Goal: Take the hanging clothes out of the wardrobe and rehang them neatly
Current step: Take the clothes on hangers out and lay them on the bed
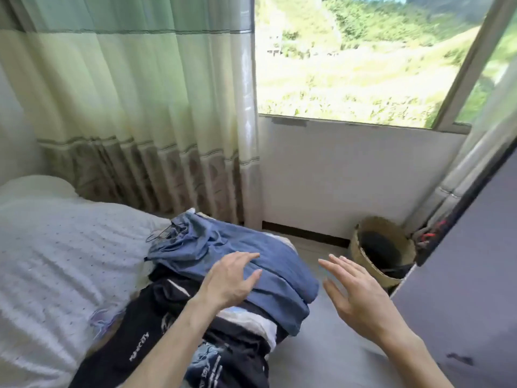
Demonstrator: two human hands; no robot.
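We rest L hand (pixel 232 278) flat on blue garment (pixel 201 247) atop clothes pile (pixel 237 357). R hand (pixel 361 292) hovers open, just beside.

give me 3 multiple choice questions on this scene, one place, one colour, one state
1. Where is the basket? A on the bed B on the floor below the window C on a chair
2. What colour is the top garment of the pile? A blue B red C white
3. What is the right hand doing? A gripping a hanger B pressing the bed C hovering open, empty
Answers: 1 B, it stands on the floor; 2 A, blue cloth lies on top; 3 C, its fingers are spread in the air.
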